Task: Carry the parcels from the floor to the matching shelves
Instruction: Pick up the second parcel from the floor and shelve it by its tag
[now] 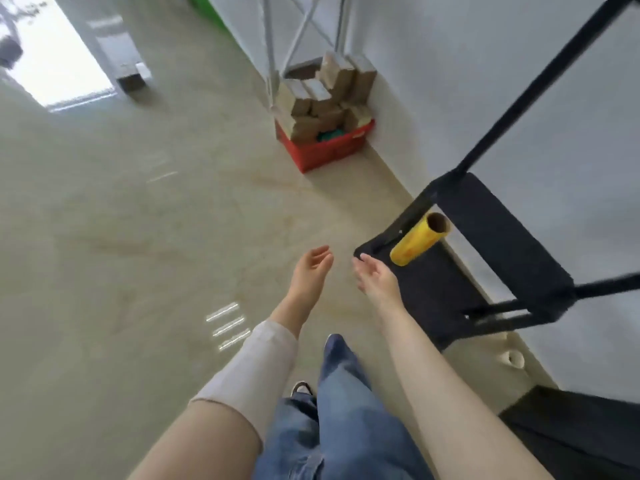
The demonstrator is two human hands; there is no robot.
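Note:
A red crate (323, 152) stands on the floor by the white wall, heaped with several brown cardboard parcels (325, 95); something green shows inside it. My left hand (311, 268) and my right hand (375, 275) are both stretched forward over the floor, palms facing each other, fingers apart, holding nothing. The crate lies well beyond both hands. To the right stands a black metal shelf (491, 244) with a yellow roll (419, 242) lying on its low tier, just past my right hand.
The beige tiled floor (138, 237) stretches wide to the left. A grey metal frame (301, 32) rises behind the crate. A bright doorway (55, 50) opens at the top left. My jeans-clad leg (343, 403) is below the hands.

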